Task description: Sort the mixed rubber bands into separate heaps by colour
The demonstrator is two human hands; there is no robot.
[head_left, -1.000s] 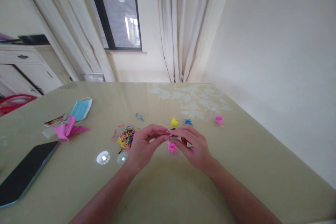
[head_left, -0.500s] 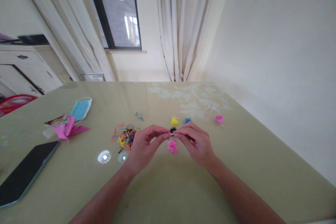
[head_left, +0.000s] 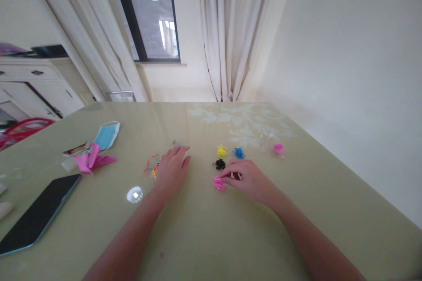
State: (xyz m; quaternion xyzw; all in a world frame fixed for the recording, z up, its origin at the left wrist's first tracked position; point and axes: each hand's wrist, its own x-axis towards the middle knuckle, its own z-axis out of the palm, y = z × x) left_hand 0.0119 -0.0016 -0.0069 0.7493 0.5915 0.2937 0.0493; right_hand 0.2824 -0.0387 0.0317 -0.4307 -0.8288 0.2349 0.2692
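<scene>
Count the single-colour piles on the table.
4: the yellow pile at the back; the blue pile to its right; the black pile in front of the yellow; the pink pile nearest, at the right hand. Others may hide under it or the left hand.

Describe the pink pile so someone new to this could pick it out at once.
On the table, find the right hand. Beside its thumb and forefinger lies the pink pile, nearest the camera of four small piles. Its neighbours are black, yellow and blue; only this one is pink.
</scene>
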